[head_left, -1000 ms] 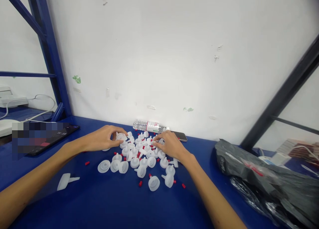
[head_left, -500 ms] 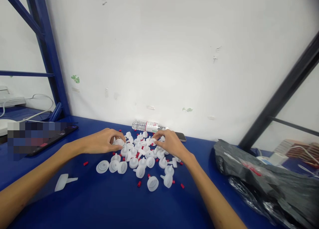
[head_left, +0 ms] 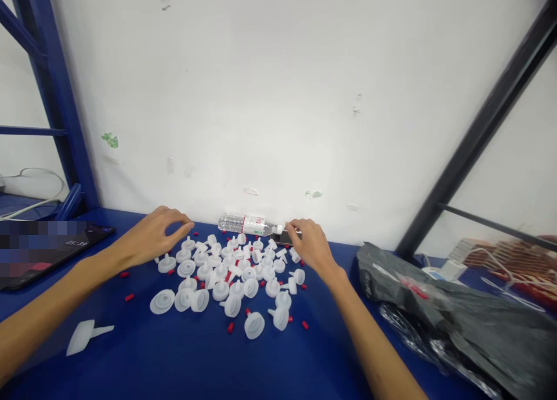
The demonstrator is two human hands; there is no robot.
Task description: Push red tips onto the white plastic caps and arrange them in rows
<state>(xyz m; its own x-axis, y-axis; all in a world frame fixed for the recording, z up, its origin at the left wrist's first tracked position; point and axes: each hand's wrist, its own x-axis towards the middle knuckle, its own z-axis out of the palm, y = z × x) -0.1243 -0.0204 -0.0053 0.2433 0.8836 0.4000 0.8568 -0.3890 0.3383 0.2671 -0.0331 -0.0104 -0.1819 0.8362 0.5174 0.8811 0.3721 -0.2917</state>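
Observation:
Many white plastic funnel-like caps with thin spouts (head_left: 255,325) lie in a loose pile on the blue tabletop (head_left: 183,365). Small red tips (head_left: 230,328) are scattered among and around them. Above the pile's left edge hovers my left hand (head_left: 159,233), thumb and index finger apart, with nothing seen between them. My right hand (head_left: 311,246) is over the far right edge of the pile, fingers bent and thumb apart, also without anything visible in it. Its fingertips are close to the white cap end of a clear plastic bottle (head_left: 253,224) lying on its side.
A dark phone (head_left: 285,238) lies behind the pile, partly hidden by my right hand. One white spouted piece (head_left: 82,337) sits apart at front left. At left is a tablet-like screen (head_left: 65,249); at right, a crumpled grey plastic bag (head_left: 456,313). A white wall (head_left: 261,98) stands behind.
Both hands have drawn back from the pile, the left toward the left and the right toward the far right edge. White pieces now lie uncovered beneath them. The view has shifted slightly right.

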